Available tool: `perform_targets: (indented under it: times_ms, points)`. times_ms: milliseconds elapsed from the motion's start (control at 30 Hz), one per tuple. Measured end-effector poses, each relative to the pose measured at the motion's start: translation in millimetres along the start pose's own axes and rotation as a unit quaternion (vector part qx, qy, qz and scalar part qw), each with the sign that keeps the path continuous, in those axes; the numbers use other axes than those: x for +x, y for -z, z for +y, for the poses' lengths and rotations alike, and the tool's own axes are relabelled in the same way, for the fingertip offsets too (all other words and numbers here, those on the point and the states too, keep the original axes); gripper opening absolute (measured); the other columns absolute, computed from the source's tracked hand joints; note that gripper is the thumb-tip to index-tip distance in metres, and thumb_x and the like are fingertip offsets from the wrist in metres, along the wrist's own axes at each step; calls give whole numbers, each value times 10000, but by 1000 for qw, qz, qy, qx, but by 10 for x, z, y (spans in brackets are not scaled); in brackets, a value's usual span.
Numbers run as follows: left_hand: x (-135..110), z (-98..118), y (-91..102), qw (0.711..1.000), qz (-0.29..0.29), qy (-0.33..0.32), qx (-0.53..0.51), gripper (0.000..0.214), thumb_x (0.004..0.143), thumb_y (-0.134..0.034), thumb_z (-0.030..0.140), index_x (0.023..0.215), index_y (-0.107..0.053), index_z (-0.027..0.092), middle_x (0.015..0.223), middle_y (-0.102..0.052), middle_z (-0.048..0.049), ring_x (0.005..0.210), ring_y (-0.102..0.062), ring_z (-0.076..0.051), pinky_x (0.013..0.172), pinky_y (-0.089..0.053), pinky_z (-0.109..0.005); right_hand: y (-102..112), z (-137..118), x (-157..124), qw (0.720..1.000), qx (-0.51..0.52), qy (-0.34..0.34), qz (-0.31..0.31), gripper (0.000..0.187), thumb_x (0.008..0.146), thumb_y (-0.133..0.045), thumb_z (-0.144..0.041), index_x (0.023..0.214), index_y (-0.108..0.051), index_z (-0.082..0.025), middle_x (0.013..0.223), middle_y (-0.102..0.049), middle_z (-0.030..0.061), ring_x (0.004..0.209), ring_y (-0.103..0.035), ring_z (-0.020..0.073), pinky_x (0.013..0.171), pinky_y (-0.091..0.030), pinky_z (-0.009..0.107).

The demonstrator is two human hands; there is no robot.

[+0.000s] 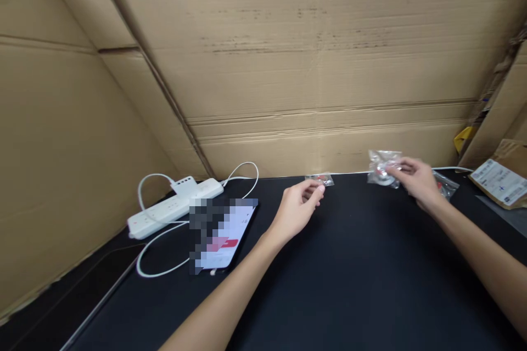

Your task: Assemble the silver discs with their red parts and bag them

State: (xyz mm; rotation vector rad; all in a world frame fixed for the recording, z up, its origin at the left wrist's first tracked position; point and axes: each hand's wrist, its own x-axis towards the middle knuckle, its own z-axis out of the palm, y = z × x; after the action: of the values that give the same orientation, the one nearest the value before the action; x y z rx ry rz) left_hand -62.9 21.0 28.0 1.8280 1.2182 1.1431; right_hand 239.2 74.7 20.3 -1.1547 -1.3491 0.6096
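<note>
My right hand [415, 180] is closed on a clear plastic bag [379, 158], pinched between thumb and fingers above the back of the black table. Inside that bag is something pale and round with a bit of red; motion blur hides its kind. My left hand [297, 207] has its fingers curled in a pinch at a small clear plastic bag [328, 180] with a red piece in it, near the table's rear edge. Behind my right wrist, another clear bag [448, 185] with something red lies partly hidden.
To the left are a white power strip [164, 214] with a plugged-in charger [184, 186], a looping white cable [142, 263] and a phone-like device [230, 241] with a lit screen. A labelled brown paper packet [504, 181] lies at right. Cardboard walls [313, 77] enclose the black table [349, 285].
</note>
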Motion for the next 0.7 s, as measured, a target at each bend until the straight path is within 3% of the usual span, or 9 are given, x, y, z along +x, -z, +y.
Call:
perform_targets:
  times_ms: [100, 200, 267, 367, 567, 700]
  points:
    - [6, 69, 61, 998, 26, -19, 53, 287, 913, -528, 410, 936, -686, 171, 823, -700, -54, 724, -651, -170, 665, -521, -289, 406, 247, 174, 981, -153, 44, 110, 313, 653, -726, -443, 791, -669, -168, 772, -695, 86, 685, -641, 226, 708, -511, 379]
    - [-10, 206, 150, 987, 61, -62, 136, 240, 913, -526, 347, 893, -692, 176, 806, -714, -40, 740, -652, -171, 683, -499, -286, 700, 502, 198, 933, -322, 19, 162, 314, 672, -665, -407, 863, -695, -160, 764, -692, 89, 725, -643, 261, 763, -487, 413]
    - [-34, 295, 237, 972, 84, -97, 199, 211, 906, -530, 311, 874, -692, 179, 803, -716, -31, 734, -644, -169, 692, -487, -287, 799, 638, 181, 905, -377, 11, 196, 367, 664, -650, -407, 922, -693, -149, 771, -687, 96, 741, -637, 277, 765, -478, 416]
    - [-94, 359, 410, 949, 124, -117, 266, 195, 899, -529, 295, 868, -686, 182, 822, -715, -25, 744, -636, -170, 722, -481, -288, 836, 748, 173, 886, -406, 24, 221, 433, 671, -621, -426, 984, -676, -132, 788, -668, 101, 750, -609, 283, 753, -466, 415]
    - [-349, 246, 922, 920, 200, -27, 335, 244, 885, -511, 363, 892, -692, 200, 855, -728, -27, 750, -645, -196, 748, -484, -297, 742, 657, 175, 853, -461, 59, 237, 441, 732, -565, -397, 1045, -664, -102, 942, -603, 170, 905, -524, 323, 809, -411, 461]
    - [-791, 41, 1539, 841, 284, 75, 454, 298, 862, -512, 425, 947, -687, 200, 917, -720, -45, 862, -630, -265, 837, -460, -381, 595, 531, 124, 832, -491, 116, 231, 403, 780, -540, -379, 1076, -654, -129, 1068, -564, 188, 1004, -478, 348, 813, -383, 455]
